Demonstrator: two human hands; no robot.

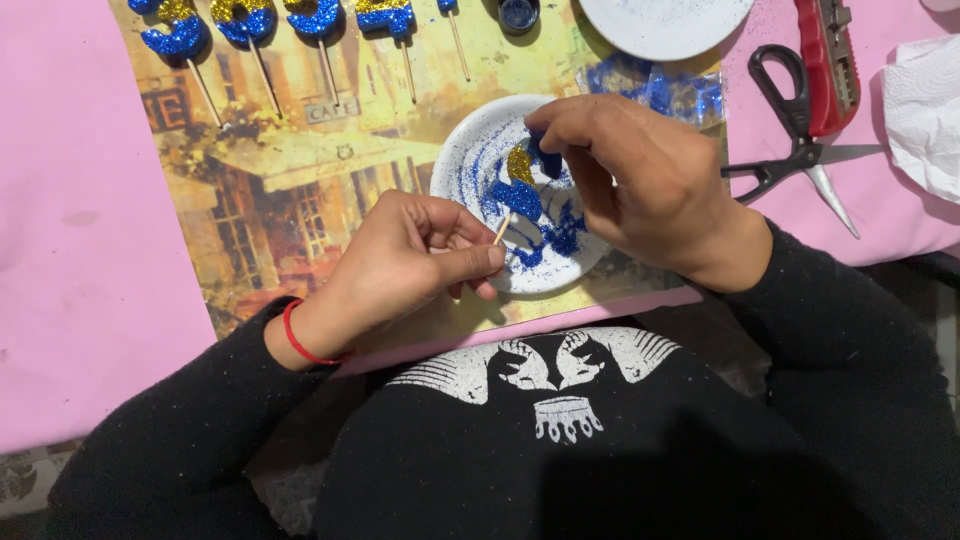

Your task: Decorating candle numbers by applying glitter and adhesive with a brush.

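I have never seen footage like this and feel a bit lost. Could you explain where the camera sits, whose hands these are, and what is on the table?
There is one picture, taken by a camera worn on a person's head, looking down at their own two bare hands. No machine is involved.

The left hand pinches a thin wooden stick. On the stick's end is a glittered shape, gold above and blue below, held over a small white plate scattered with blue glitter. The right hand touches the top of that shape with its fingers.

Under the plate lies a printed sheet on a pink cover. A row of finished glittered pieces on sticks, scissors, a red utility knife and a white tissue lie around.
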